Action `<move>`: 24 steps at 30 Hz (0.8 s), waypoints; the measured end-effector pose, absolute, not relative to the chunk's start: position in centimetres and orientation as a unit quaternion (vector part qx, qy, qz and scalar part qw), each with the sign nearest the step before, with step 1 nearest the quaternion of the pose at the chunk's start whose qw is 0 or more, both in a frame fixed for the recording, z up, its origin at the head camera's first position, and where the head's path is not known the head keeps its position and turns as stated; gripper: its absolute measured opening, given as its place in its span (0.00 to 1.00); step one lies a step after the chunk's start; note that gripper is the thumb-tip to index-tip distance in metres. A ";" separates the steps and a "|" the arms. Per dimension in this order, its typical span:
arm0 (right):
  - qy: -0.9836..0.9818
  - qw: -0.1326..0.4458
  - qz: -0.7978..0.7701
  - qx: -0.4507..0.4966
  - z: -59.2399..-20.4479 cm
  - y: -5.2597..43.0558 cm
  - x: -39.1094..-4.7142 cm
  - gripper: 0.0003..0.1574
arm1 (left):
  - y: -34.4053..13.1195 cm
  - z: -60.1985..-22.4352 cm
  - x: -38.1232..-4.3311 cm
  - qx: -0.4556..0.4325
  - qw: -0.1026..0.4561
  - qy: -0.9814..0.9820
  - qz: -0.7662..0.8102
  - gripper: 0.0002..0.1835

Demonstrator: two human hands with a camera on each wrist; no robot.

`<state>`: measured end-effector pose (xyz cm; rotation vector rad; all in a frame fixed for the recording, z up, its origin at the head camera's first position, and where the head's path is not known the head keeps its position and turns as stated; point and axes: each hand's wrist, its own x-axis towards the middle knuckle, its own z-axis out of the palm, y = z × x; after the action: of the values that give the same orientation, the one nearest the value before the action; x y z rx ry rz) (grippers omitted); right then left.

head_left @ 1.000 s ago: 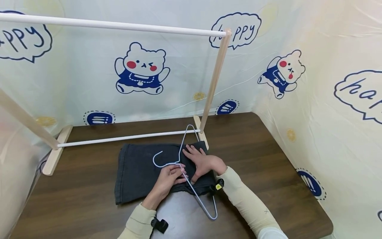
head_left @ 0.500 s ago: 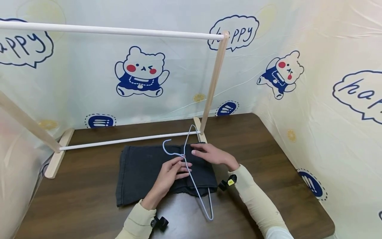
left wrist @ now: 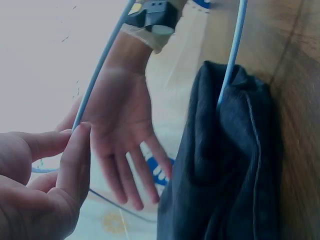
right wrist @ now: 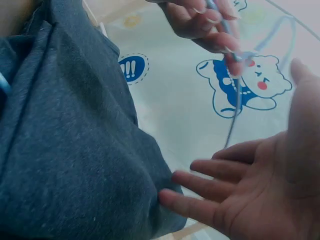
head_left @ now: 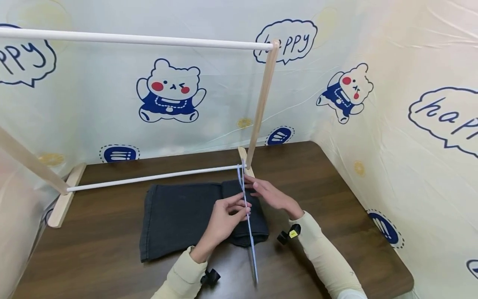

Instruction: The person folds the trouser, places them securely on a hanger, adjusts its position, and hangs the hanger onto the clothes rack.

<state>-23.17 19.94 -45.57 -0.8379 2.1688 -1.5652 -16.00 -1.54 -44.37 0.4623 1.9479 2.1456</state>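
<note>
Dark trousers lie folded on the brown table, their right end doubled over. A thin light-blue wire hanger runs through that fold and stands almost edge-on in the head view. My left hand pinches the hanger's wire between thumb and fingers, as the left wrist view also shows. Beside the fold's far right corner is my right hand, fingers straight. In the right wrist view its fingertips overlap the edge of the cloth; whether they press on it I cannot tell. The hanger's lower bar is hidden inside the fold.
Behind the trousers stands a rack with a white top rod, a white lower rod and wooden posts. Its right foot is close to the hanger's far end. A printed curtain surrounds the table.
The hanger has swung from leaning left to nearly upright, with my left hand moving right along with it. My right hand has come off the folded cloth toward its right side.
</note>
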 end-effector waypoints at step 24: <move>0.774 -0.009 -0.619 -0.134 -47.4 22.3 -22.4 0.26 | -2.9 -47.4 -16.7 0.091 0.005 0.821 0.564 0.32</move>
<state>-22.42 22.29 -47.37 -0.4230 2.4456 -1.9557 -16.66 -2.91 -47.37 0.2837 2.5716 1.7650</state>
